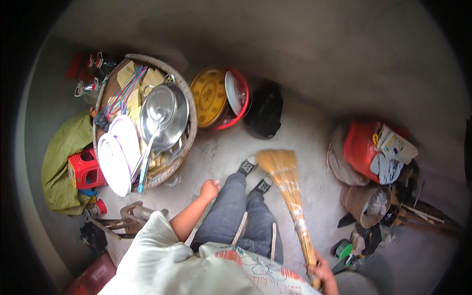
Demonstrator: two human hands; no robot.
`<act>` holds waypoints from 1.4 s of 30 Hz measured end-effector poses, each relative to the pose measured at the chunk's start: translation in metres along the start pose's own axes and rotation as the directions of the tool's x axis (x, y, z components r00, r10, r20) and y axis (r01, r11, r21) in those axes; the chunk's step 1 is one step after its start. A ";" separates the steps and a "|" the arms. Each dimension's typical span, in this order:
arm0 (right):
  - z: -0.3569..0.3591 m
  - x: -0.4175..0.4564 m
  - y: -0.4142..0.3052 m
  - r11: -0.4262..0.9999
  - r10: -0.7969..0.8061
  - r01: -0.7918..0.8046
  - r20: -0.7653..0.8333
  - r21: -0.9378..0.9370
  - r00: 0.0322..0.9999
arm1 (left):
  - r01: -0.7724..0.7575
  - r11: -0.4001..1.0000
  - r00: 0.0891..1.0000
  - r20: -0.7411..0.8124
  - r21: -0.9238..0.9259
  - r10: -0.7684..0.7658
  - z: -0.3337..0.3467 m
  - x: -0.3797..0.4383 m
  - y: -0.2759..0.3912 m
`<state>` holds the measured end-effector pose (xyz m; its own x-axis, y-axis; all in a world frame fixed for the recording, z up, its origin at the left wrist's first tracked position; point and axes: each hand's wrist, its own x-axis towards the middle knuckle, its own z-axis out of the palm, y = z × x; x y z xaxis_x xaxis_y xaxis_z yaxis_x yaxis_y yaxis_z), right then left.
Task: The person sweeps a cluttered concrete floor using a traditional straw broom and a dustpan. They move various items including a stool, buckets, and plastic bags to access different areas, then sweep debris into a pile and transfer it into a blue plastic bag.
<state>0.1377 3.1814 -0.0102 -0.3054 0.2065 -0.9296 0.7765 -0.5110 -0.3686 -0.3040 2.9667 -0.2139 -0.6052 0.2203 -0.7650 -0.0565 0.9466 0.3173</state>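
My right hand grips the lower end of the handle of a straw broom, at the bottom right of the view. The broom's bristles fan out just beyond my shoes, over the grey floor; whether they touch it I cannot tell. My left hand hangs beside my left leg with its fingers curled and holds nothing that I can see. Nearest to it, up and to the left, stands a large round woven basket holding a lidded steel pot, plastic lids, coat hangers and pieces of yellowish material.
A yellow round tray, a red basin and a black plastic bag stand by the wall. At right are a red bag, a brown bucket and clutter. At left are a red stool and a wooden chair.
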 end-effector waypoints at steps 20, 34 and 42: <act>0.298 0.224 -0.033 0.200 -0.273 0.218 0.159 -0.955 0.949 | 0.236 0.801 0.968 0.205 -0.550 -0.144 -0.074 -0.187 -0.260; 0.220 -0.001 0.165 0.861 0.349 -0.435 -0.315 -0.263 0.882 | 0.230 0.827 0.933 0.357 -0.512 -0.038 -0.058 -0.169 -0.276; 0.250 -0.073 0.159 0.697 0.052 -0.224 -0.264 -0.681 0.963 | 0.274 0.839 0.930 0.352 -0.470 -0.107 -0.049 -0.192 -0.309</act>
<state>0.1463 2.8765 -0.0017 -0.1084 0.3930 -0.9131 0.9852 0.1652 -0.0458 -0.2094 2.6206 -0.1370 -0.2774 0.1865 -0.9425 -0.5862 0.7444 0.3198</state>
